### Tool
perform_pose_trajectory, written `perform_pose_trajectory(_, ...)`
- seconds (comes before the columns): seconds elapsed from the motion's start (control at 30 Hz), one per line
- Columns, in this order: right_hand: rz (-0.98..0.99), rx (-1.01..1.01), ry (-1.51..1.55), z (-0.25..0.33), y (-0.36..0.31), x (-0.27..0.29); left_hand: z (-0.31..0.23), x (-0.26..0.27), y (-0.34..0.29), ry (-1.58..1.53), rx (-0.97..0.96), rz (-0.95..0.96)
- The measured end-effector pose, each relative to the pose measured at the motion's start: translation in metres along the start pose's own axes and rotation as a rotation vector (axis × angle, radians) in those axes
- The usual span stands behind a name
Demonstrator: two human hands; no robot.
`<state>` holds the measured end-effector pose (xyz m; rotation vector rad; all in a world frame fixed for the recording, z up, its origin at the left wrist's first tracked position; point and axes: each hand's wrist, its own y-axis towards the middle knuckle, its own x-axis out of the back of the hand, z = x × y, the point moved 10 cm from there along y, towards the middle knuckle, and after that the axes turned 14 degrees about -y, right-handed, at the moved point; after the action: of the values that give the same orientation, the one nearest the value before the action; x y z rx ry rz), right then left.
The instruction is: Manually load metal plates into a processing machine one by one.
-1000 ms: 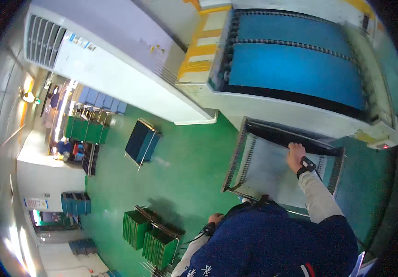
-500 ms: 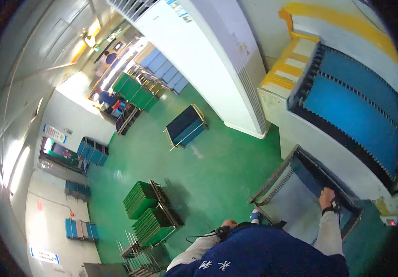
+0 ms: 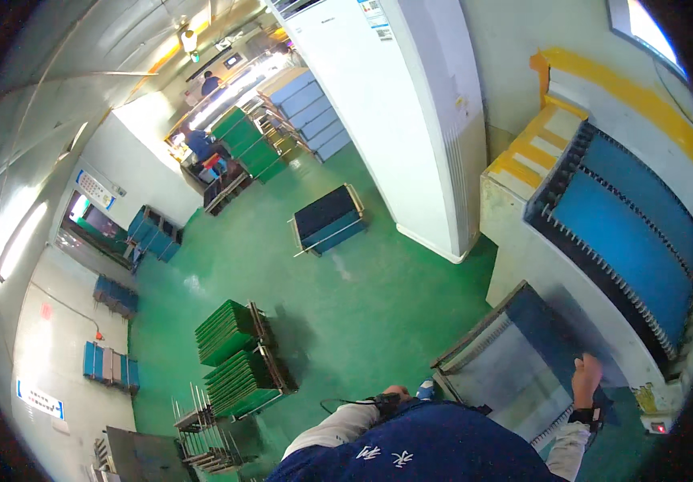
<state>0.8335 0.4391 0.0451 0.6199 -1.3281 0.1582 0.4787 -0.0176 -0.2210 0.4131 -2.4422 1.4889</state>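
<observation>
My right hand [image 3: 586, 381] is closed at the edge of a dark, flat board [image 3: 543, 337]. That board leans over a low slotted rack [image 3: 475, 341], which has toothed rails and a pale grey inner surface. My left hand [image 3: 397, 390] is near my waist, left of the rack, mostly hidden behind my wrist gear and dark blue clothing. Its fingers do not show clearly. To the right of the rack stands a pale machine [image 3: 515, 213] with toothed black conveyor rails and blue panels [image 3: 615, 213] between them.
Racks of upright green boards [image 3: 230, 361] stand on the green floor [image 3: 378, 313] to my left. Farther ahead are a dark-topped cart [image 3: 330, 221] and a tall white cabinet-like unit [image 3: 394, 120]. A person [image 3: 199, 145] sits near green stacks at the back.
The view has shifted, with the rack and machine now lower in the picture. My right hand has moved toward the rack's near right side, and the dark board's angle has changed.
</observation>
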Motion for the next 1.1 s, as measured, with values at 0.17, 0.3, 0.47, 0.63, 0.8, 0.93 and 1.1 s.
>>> perform_pose_trajectory(0.17, 0.184, -0.323, 0.235, -0.049, -0.008, 0.035, -0.048, 0.006, -0.007, 0.095, -0.016, -0.007)
perform_pose_trajectory(0.3, 0.005, -0.547, 0.927, 0.001, 0.011, 0.097, -0.001, 0.002, 0.022, 0.025, -0.074, 0.075)
perform_pose_trajectory(0.47, -0.188, -1.063, 1.698, -0.032, -0.029, 0.067, -0.029, 0.004, 0.023, 0.13, -0.078, 0.097)
perform_pose_trajectory(0.63, -0.015, -0.933, 1.711, -0.03, -0.041, 0.052, -0.038, 0.006, 0.029, 0.238, -0.143, 0.188)
perform_pose_trajectory(0.8, -0.048, -1.105, 1.916, -0.007, -0.045, 0.045, -0.036, 0.011, 0.029, 0.009, -0.181, 0.165)
perform_pose_trajectory(0.93, -0.118, -1.098, 2.006, -0.007, -0.041, 0.044, -0.034, 0.01, 0.046, 0.231, -0.175, 0.162)
perform_pose_trajectory(1.1, -0.091, -1.078, 2.046, -0.005, -0.036, 0.033, -0.019, 0.009, 0.054, -0.019, -0.099, 0.23)
